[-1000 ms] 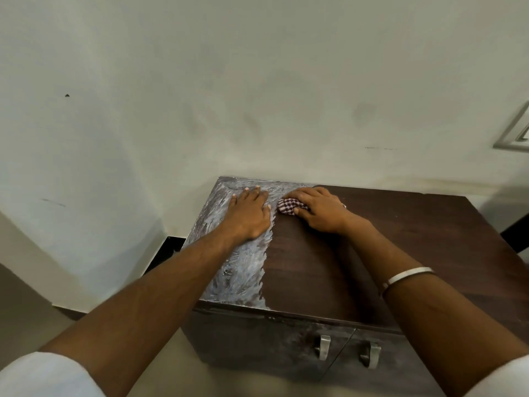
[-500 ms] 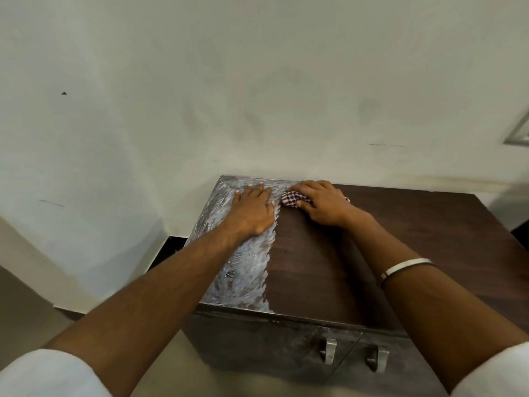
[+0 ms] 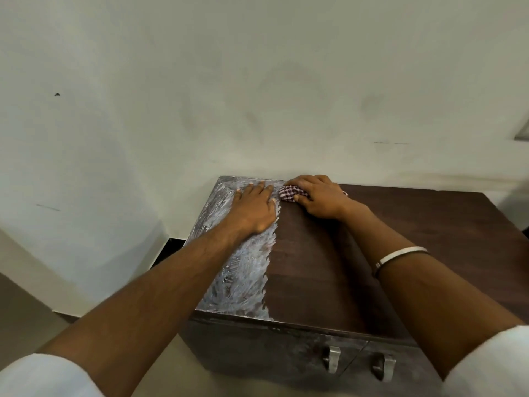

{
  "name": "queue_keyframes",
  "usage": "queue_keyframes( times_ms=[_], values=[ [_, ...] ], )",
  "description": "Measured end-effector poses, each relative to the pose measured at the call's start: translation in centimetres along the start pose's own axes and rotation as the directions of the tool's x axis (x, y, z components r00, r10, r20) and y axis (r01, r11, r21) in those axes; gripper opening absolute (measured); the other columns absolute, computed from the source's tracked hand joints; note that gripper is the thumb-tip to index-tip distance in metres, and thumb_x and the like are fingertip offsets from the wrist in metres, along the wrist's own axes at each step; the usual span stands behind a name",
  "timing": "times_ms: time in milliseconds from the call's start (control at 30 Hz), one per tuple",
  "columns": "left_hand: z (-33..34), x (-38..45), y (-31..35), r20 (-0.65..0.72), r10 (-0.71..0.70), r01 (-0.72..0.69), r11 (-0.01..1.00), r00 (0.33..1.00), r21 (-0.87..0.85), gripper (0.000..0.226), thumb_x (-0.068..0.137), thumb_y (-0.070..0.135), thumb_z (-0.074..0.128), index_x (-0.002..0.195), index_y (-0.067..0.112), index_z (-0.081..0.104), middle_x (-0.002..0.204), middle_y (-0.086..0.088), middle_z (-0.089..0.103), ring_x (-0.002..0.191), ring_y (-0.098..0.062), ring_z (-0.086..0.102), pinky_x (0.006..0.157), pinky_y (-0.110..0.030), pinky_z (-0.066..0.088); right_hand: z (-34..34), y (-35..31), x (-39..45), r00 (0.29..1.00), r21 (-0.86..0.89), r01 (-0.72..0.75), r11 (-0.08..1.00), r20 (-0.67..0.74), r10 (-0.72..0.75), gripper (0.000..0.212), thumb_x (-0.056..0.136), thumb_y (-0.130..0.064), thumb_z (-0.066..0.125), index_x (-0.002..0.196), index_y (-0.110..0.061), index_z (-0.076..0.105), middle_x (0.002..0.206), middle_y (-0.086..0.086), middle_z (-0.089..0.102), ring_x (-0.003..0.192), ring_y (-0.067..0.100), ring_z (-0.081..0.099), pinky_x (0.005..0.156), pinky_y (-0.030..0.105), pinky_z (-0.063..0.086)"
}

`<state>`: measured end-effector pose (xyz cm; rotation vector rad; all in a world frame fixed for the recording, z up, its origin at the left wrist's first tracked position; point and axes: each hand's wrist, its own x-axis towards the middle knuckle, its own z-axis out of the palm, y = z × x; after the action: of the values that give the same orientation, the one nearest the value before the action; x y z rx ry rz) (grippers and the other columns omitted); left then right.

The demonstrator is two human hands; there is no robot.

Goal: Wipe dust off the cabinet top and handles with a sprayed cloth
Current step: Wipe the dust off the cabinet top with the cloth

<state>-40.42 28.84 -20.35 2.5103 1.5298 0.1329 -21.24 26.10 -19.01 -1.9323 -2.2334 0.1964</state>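
Observation:
A dark brown wooden cabinet [image 3: 329,270] stands against the wall. A grey dusty strip [image 3: 240,279] covers the left part of its top; the rest is dark and clean. My left hand [image 3: 253,209] lies flat with straight fingers on the dusty strip near the back. My right hand [image 3: 319,196] presses and grips a bunched red-and-white checked cloth [image 3: 289,193] at the back edge, right beside my left hand. Two metal handles [image 3: 332,359] [image 3: 383,366] sit on the cabinet's dusty front.
A pale wall [image 3: 257,96] rises directly behind the cabinet. Floor [image 3: 23,316] and a dark skirting strip [image 3: 169,247] lie to the left. A silver bangle [image 3: 400,253] circles my right forearm. A switch plate edge [image 3: 522,133] shows at far right.
My right hand with the cloth has slid a little further back toward the wall edge of the top. My left hand has stayed flat in place.

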Motion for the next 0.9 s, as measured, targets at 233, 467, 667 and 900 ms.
queue_keyframes(
  times_ms=[233,467,667,900],
  values=[
    [-0.2,0.6,-0.1,0.011,0.002,-0.002,1.000,1.000,-0.013,0.055,0.104,0.037,0.021,0.156,0.021,0.013,0.164,-0.003,0.006,0.150,-0.025,0.002,0.121,-0.049,0.001,-0.1,2.4,0.0,0.996,0.034,0.078,0.996,0.036,-0.079,0.045,0.098,-0.044,0.042,0.142,-0.041,0.035,0.151,-0.005,0.036,0.139,0.025,0.029,0.115,0.048,0.024],
    [-0.2,1.1,-0.1,0.012,0.005,-0.005,1.000,1.000,-0.010,0.055,0.104,0.037,0.021,0.156,0.021,0.012,0.164,-0.002,0.006,0.150,-0.025,0.002,0.121,-0.049,0.001,-0.4,0.5,1.2,1.000,-0.002,-0.001,1.000,-0.006,0.001,0.046,0.100,-0.042,0.040,0.145,-0.037,0.034,0.154,-0.006,0.031,0.140,0.027,0.025,0.113,0.044,0.024],
    [-0.3,1.5,0.2,0.015,0.008,-0.008,1.000,1.000,-0.003,0.055,0.104,0.038,0.020,0.156,0.020,0.012,0.164,-0.002,0.006,0.150,-0.026,0.003,0.120,-0.049,0.001,0.0,2.2,0.7,0.998,0.021,0.068,0.997,-0.001,-0.068,0.045,0.099,-0.043,0.042,0.143,-0.037,0.036,0.152,-0.004,0.036,0.140,0.026,0.028,0.116,0.047,0.024],
    [-0.3,1.4,0.1,0.008,0.013,-0.013,1.000,1.000,-0.006,0.055,0.104,0.037,0.021,0.156,0.019,0.013,0.164,-0.004,0.008,0.150,-0.026,0.004,0.121,-0.050,0.002,0.0,-0.5,2.0,1.000,-0.011,-0.006,1.000,-0.005,0.006,0.045,0.100,-0.042,0.038,0.144,-0.039,0.033,0.155,-0.006,0.030,0.140,0.028,0.024,0.113,0.046,0.023]
  ],
)
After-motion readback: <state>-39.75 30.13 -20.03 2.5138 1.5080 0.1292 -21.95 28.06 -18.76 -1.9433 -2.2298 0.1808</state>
